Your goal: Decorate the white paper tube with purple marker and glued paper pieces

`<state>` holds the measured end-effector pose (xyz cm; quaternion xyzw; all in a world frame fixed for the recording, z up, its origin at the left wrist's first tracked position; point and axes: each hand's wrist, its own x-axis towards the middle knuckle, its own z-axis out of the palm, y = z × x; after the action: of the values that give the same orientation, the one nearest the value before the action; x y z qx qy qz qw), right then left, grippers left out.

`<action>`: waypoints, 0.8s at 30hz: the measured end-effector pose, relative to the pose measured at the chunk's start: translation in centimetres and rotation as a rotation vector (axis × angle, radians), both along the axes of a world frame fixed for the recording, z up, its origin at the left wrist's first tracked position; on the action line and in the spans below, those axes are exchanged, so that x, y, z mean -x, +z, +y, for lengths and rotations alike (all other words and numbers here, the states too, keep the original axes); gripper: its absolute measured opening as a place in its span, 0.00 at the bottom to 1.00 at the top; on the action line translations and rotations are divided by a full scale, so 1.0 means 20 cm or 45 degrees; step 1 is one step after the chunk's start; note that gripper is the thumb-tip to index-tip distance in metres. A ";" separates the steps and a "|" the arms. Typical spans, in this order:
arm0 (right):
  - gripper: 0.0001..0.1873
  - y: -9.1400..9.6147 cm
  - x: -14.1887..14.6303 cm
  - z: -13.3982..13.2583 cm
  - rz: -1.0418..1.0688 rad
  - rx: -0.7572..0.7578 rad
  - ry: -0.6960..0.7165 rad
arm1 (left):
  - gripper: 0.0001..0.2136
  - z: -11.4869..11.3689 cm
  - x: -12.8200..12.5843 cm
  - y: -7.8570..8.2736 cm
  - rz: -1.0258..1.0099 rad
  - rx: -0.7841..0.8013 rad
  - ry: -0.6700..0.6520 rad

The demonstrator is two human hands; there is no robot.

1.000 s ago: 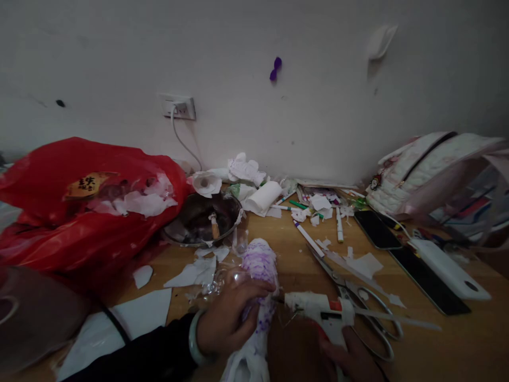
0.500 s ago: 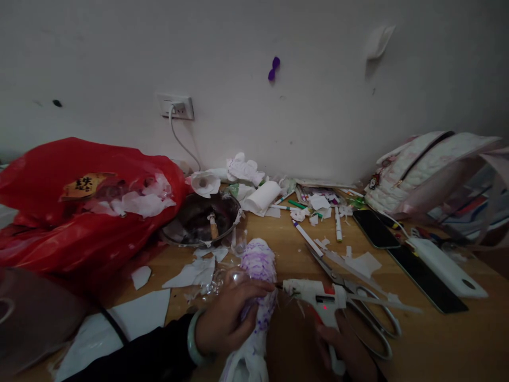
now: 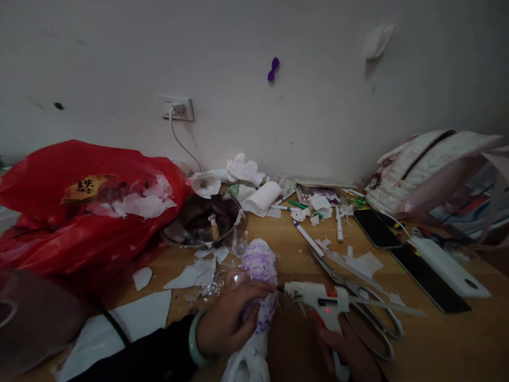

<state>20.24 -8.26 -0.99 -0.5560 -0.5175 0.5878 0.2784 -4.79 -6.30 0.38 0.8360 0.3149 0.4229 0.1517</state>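
Note:
A long white paper craft (image 3: pixel 259 257) with purple scale-like marks lies on the wooden table in front of me. My left hand (image 3: pixel 230 313) is closed over its middle, fingers laid across it. In my right hand (image 3: pixel 347 345) is a white and orange glue gun (image 3: pixel 328 305), gripped by the handle, a small red light glowing on its side. The gun's nozzle points left, close to my left fingertips and the craft's edge. A clear glue stick sticks out of the gun's back, passing over the metal scissors (image 3: pixel 368 302).
A red plastic bag (image 3: pixel 131 159) and a dark round pan (image 3: pixel 186 220) stand at left. Paper scraps (image 3: pixel 196 275), markers (image 3: pixel 308 237) and a paper roll (image 3: pixel 262 198) are strewn behind. Phones (image 3: pixel 376 228), a white power bank (image 3: pixel 449 266) and a backpack (image 3: pixel 433 164) lie right.
Hardly anything differs. The view has shifted very slightly; the glue gun stays beside the paper craft and my left hand keeps its place on it.

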 end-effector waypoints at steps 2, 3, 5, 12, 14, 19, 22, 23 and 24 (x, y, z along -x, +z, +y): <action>0.20 -0.01 0.00 -0.02 0.016 -0.001 -0.041 | 0.20 0.00 0.00 0.01 0.001 0.004 -0.003; 0.20 -0.01 0.00 -0.02 0.014 0.000 -0.067 | 0.20 0.00 0.00 0.01 0.002 0.008 -0.008; 0.19 -0.03 0.00 -0.04 0.028 0.032 -0.072 | 0.20 0.00 0.00 0.01 0.001 0.013 -0.016; 0.22 -0.09 -0.09 -0.03 0.063 0.078 -0.016 | 0.20 0.00 0.00 0.00 0.002 -0.007 0.009; 0.21 -0.09 -0.11 -0.01 0.039 0.048 -0.021 | 0.21 0.00 0.00 0.00 0.005 0.009 0.003; 0.26 -0.01 -0.08 0.03 -0.140 -0.023 -0.100 | 0.21 -0.01 0.00 0.01 0.030 0.009 0.021; 0.24 0.04 -0.05 0.06 -0.465 -0.203 -0.164 | 0.21 0.00 0.00 0.02 0.036 -0.014 0.042; 0.23 0.04 -0.03 0.07 -0.580 -0.258 -0.189 | 0.21 0.00 0.00 0.02 0.033 -0.025 0.045; 0.21 0.04 -0.02 0.08 -0.670 -0.316 -0.220 | 0.21 0.00 0.00 0.02 0.028 -0.032 0.046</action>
<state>20.72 -6.70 -0.25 -0.6930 -0.5904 0.3301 0.2496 -4.72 -6.38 0.88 0.8366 0.3263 0.4204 0.1302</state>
